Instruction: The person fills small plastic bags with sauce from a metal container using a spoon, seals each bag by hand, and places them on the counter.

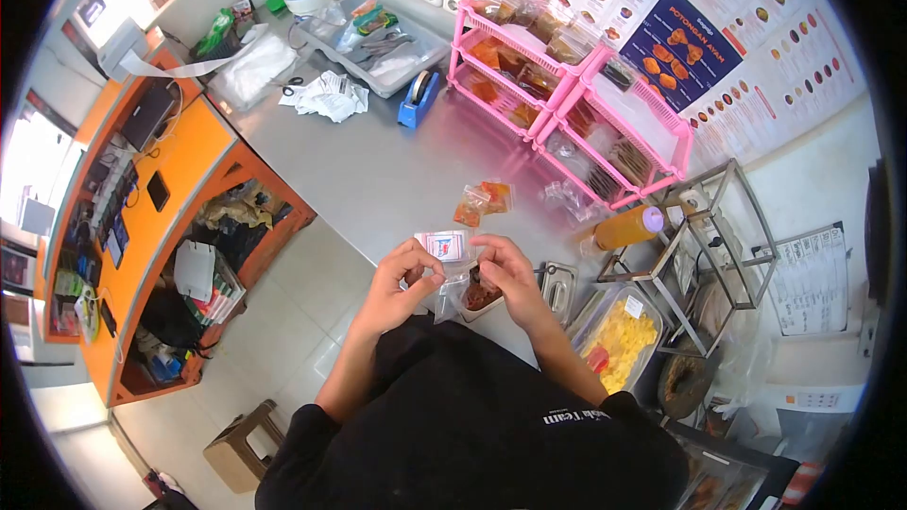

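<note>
At the counter's near edge, my left hand [404, 281] and my right hand [511, 281] are both closed, pinching a small clear plastic bag [450, 297] between them. Just beyond the fingertips lies a clear packet with a red and blue printed label [444, 245]. Beneath my right hand, partly hidden by it, is a container of dark red sauce [480, 295]. Several small filled sachets [483, 201] with orange-red contents lie farther out on the steel counter [378, 184].
Pink tiered racks [539, 76] hold filled packets along the wall. A blue tape dispenser [419, 97] and a grey tray [383, 52] stand farther back. To the right are a tub of yellow pieces [628, 345], a bottle with a purple cap [624, 229] and a metal rack [704, 260].
</note>
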`<state>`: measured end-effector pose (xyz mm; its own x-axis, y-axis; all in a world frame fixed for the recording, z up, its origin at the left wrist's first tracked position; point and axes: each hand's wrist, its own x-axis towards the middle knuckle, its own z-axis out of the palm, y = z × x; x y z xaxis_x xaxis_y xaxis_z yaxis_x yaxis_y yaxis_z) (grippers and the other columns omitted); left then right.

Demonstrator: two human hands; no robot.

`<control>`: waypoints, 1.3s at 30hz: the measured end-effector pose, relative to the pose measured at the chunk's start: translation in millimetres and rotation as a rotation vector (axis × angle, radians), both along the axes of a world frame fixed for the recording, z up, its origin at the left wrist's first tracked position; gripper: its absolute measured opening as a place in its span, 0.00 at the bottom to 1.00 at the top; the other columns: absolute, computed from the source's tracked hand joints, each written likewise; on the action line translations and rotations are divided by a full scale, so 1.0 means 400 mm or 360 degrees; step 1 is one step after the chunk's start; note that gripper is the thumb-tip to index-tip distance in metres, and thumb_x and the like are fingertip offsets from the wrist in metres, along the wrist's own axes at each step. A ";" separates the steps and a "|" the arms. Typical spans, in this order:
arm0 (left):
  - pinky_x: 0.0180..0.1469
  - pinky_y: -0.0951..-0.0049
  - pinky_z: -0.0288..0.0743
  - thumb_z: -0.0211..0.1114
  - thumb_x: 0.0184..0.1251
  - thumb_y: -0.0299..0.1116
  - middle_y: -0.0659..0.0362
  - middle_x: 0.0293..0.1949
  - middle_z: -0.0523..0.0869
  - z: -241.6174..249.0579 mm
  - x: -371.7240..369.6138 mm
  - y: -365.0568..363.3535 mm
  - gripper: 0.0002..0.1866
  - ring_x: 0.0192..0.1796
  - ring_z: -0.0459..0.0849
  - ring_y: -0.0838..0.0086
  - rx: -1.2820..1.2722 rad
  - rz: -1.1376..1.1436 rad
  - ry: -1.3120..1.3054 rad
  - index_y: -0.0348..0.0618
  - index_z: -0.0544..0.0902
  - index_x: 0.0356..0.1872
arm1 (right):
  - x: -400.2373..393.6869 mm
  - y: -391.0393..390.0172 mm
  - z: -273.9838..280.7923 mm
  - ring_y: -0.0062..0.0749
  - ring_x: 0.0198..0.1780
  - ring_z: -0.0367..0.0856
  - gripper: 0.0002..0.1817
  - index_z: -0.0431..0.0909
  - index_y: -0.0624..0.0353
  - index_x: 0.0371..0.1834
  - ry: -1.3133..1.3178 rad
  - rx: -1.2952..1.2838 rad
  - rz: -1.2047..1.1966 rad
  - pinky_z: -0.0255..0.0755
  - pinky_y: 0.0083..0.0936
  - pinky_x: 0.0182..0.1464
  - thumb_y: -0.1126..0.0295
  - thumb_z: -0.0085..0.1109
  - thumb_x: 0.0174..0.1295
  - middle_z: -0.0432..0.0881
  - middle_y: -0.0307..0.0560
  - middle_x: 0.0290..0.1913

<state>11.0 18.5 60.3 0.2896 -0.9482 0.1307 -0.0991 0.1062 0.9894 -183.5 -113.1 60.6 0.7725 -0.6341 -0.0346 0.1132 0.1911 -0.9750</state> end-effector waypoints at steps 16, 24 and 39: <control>0.41 0.75 0.63 0.58 0.70 0.37 0.67 0.36 0.73 -0.061 -0.009 0.007 0.10 0.36 0.69 0.79 0.0083 -0.0417 0.0765 0.42 0.79 0.34 | -0.004 -0.011 0.041 0.13 0.22 0.54 0.20 0.90 0.68 0.43 0.0306 0.0342 0.1106 0.48 0.20 0.26 0.58 0.61 0.81 0.60 0.26 0.20; 0.47 0.72 0.62 0.54 0.66 0.50 0.62 0.35 0.71 -0.115 -0.033 -0.014 0.19 0.40 0.70 0.73 0.0173 -0.0632 0.0933 0.43 0.73 0.27 | -0.020 -0.013 0.026 0.12 0.23 0.56 0.20 0.91 0.64 0.45 0.0297 0.0442 0.1110 0.48 0.19 0.26 0.57 0.59 0.83 0.60 0.24 0.21; 0.66 0.53 0.77 0.80 0.57 0.38 0.41 0.59 0.83 -0.047 -0.020 0.042 0.38 0.66 0.82 0.50 0.0351 -0.0329 -0.0784 0.34 0.72 0.65 | 0.027 0.075 -0.044 0.22 0.24 0.71 0.15 0.86 0.62 0.40 0.0701 -0.0752 0.0509 0.65 0.31 0.29 0.60 0.66 0.75 0.77 0.46 0.21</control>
